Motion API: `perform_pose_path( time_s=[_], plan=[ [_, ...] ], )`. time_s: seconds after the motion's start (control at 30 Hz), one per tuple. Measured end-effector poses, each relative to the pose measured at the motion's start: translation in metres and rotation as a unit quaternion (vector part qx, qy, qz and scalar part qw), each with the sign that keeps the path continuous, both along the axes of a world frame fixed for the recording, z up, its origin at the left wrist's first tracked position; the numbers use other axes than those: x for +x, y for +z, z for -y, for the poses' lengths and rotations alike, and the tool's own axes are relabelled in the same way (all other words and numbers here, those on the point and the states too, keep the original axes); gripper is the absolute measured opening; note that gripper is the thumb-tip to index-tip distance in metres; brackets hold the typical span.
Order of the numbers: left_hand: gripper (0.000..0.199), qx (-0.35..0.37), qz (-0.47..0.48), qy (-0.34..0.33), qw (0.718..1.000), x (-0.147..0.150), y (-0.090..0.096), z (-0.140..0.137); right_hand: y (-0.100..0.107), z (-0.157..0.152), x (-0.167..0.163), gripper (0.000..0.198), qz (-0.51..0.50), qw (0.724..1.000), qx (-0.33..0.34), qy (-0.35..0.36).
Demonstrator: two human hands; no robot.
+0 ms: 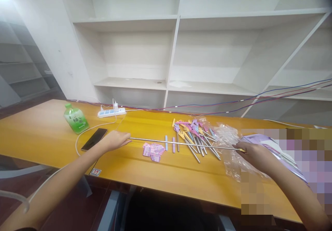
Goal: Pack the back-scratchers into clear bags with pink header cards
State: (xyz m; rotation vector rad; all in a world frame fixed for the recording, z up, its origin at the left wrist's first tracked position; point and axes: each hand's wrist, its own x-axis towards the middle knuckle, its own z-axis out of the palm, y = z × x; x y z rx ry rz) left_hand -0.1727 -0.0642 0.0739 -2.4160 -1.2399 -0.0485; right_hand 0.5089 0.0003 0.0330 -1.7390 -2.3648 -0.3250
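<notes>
The left hand (pixel 116 140) and right hand (pixel 255 154) each pinch one end of a thin metal rod (pixel 181 143) stretched just above the table (pixel 46 130); it looks light, stiff, slippery, best gripped at its ends.

Phone (pixel 94 139) lies on table (pixel 166 175), bottle (pixel 76 119) behind it.

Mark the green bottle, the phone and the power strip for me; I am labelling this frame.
green bottle (pixel 76 120), head view, on its label.
phone (pixel 94 139), head view, screen middle.
power strip (pixel 111 112), head view, top face.
</notes>
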Motion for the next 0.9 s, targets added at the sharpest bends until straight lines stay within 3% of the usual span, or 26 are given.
perform_pose_path(
  time_s=[0.1,0.33,0.5,0.57,0.7,0.83,0.9],
  plan=[
    [0.032,0.010,0.006,0.007,1.000,0.002,0.000,-0.001,0.001,0.003,0.006,0.028,-0.034,0.998,-0.059,0.004],
    [0.037,0.002,0.039,0.054,0.998,0.007,0.008,-0.003,0.013,0.011,0.013,0.019,-0.025,0.995,-0.073,-0.061],
    [0.038,-0.028,0.048,0.073,0.996,0.015,0.009,-0.005,0.011,0.012,0.011,0.013,-0.050,0.991,-0.076,-0.096],
    [0.039,-0.028,0.055,0.103,0.993,0.022,0.006,-0.008,0.008,0.012,0.004,0.018,-0.042,0.990,-0.082,-0.108],
    [0.041,-0.070,0.040,0.225,0.971,0.029,0.006,-0.022,0.011,0.005,-0.009,0.026,0.004,0.991,-0.096,-0.098],
    [0.040,-0.084,0.031,0.279,0.956,0.028,0.023,-0.035,0.028,-0.007,-0.015,0.022,0.024,0.988,-0.070,-0.132],
    [0.040,-0.087,0.035,0.288,0.953,0.039,0.032,-0.036,0.039,-0.012,-0.034,0.022,0.030,0.988,-0.055,-0.142]
  ],
)
